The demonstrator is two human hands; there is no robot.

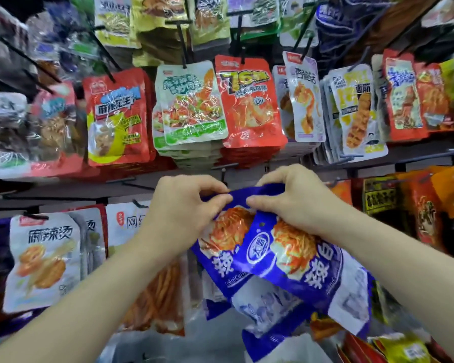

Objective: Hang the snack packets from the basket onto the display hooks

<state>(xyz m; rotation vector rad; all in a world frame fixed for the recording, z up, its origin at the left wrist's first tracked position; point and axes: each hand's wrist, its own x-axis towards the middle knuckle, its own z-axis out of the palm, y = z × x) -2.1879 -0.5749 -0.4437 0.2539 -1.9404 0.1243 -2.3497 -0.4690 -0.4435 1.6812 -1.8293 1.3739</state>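
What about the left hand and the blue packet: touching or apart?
Touching. The head view shows the left hand pinching the top edge of the blue packet, with its fingertips curled over that edge.

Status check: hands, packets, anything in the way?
Left hand and right hand both pinch top edge of blue packets. Not yet on a hook. White packet hangs close left, orange packet close right.
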